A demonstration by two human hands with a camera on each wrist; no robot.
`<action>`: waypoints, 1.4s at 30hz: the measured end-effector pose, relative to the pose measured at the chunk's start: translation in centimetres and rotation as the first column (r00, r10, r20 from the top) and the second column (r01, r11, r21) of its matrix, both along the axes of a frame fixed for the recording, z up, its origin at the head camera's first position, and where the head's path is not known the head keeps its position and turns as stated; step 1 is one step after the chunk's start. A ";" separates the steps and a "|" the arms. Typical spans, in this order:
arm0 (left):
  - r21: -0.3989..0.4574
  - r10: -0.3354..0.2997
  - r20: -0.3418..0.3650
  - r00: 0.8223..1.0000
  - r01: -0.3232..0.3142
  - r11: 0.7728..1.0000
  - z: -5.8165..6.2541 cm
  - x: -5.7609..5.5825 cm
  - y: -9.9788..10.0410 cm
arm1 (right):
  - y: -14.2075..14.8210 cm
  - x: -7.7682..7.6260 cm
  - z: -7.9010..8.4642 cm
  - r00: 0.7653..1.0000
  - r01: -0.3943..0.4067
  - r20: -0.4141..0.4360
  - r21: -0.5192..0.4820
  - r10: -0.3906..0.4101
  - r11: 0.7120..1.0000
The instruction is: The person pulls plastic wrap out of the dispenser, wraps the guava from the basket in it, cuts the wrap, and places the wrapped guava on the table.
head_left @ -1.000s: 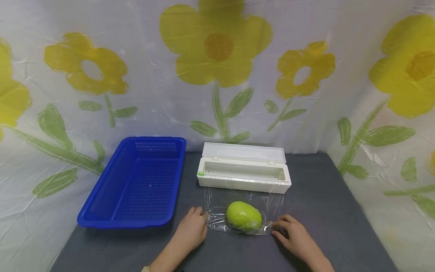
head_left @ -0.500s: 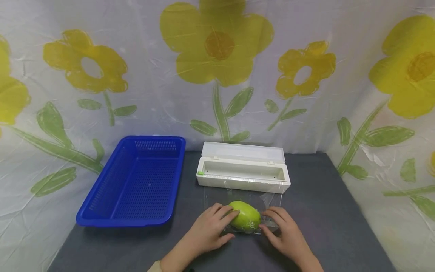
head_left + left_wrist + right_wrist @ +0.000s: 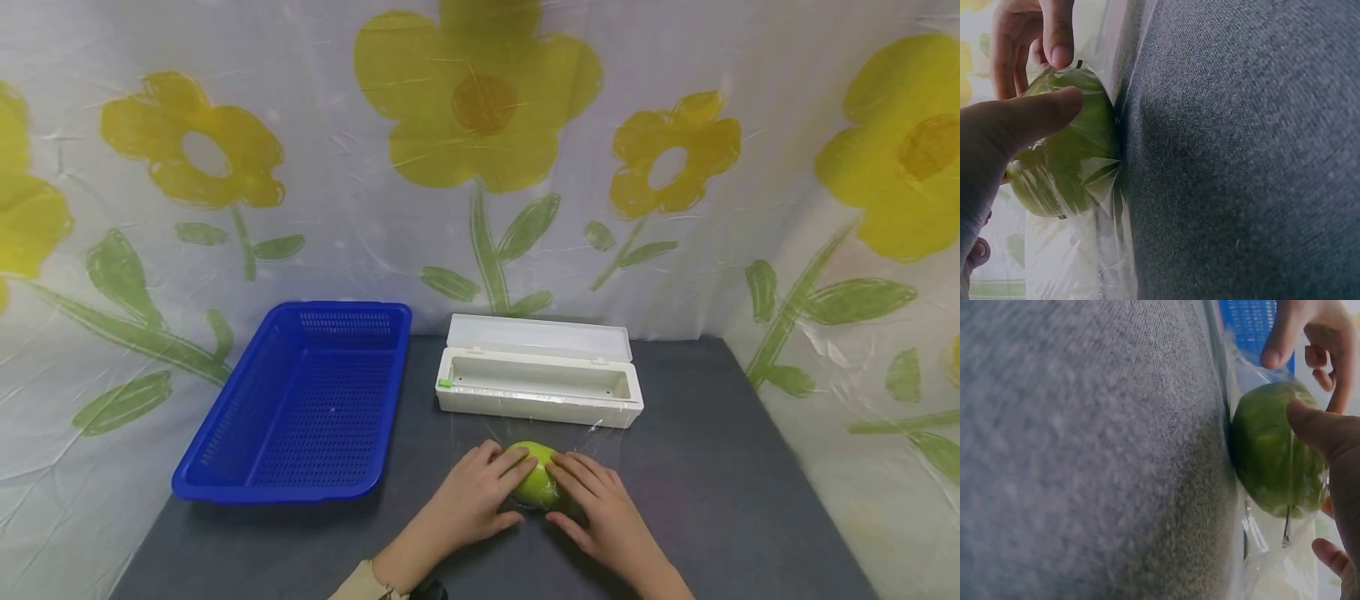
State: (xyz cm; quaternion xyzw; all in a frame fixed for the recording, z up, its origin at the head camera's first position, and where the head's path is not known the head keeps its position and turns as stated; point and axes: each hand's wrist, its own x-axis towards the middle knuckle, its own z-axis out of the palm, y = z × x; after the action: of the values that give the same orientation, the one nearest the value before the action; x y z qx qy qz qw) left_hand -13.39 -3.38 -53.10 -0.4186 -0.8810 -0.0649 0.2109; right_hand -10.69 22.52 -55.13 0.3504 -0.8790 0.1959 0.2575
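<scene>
A smooth green oval fruit (image 3: 534,485), with a short stem, lies on the dark table and is partly covered by clear cling film (image 3: 1110,256). My left hand (image 3: 472,500) curves over its left side, fingers on top and thumb low in front. From the other side my right hand (image 3: 603,512) holds it the same way, fingertips almost meeting the left ones. In the left wrist view the left thumb lies across the film-covered fruit (image 3: 1075,150). The right thumb presses the fruit (image 3: 1269,447) in the right wrist view. Much of the film is hidden under both hands.
Behind the fruit stands a white cling film dispenser (image 3: 540,407), lid raised, film running from its front edge toward the hands. A blue perforated basket (image 3: 281,495) sits at the left. A flower-printed curtain (image 3: 525,250) closes off the back and sides.
Both hands have left the film's front corners and moved inward onto the fruit, the left one first. The near film edge is now gathered against the fruit.
</scene>
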 end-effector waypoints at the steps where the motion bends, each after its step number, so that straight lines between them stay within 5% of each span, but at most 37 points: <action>1: 0.006 0.003 0.002 1.000 -0.003 1.000 -0.1 -0.1 0.0 | 0.0 0.0 0.0 1.000 0.004 0.000 0.002 -0.004 1.000; 9: 0.112 0.000 -0.007 1.000 0.001 0.994 -0.4 -0.9 0.3 | -0.5 -0.4 -0.1 1.000 0.012 -0.006 0.003 -0.012 1.000; 18: 0.150 -0.005 0.063 0.998 -0.005 0.989 0.2 -1.6 0.5 | -0.9 -1.0 0.2 0.999 0.041 0.006 -0.006 -0.041 0.999; 24: 0.183 -0.019 0.026 0.999 0.014 0.983 0.3 -1.7 0.5 | -0.7 -1.2 0.0 0.999 0.009 -0.047 -0.020 -0.010 1.000; 35: 0.156 -0.008 -0.013 1.000 0.010 0.988 0.3 -1.9 0.6 | -0.5 -1.1 -0.3 0.999 0.034 0.031 0.028 -0.034 0.999; 42: 0.088 0.041 0.104 0.994 -0.050 0.995 0.4 -1.8 0.8 | -0.4 -1.7 -0.1 0.994 0.069 0.077 0.072 -0.075 0.995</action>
State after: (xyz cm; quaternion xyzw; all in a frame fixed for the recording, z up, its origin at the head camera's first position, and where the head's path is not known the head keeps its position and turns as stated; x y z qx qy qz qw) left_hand -15.15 -2.60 -52.70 -0.3847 -0.8961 -0.1212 0.1855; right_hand -12.43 22.14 -55.24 0.3192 -0.9068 0.1696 0.2170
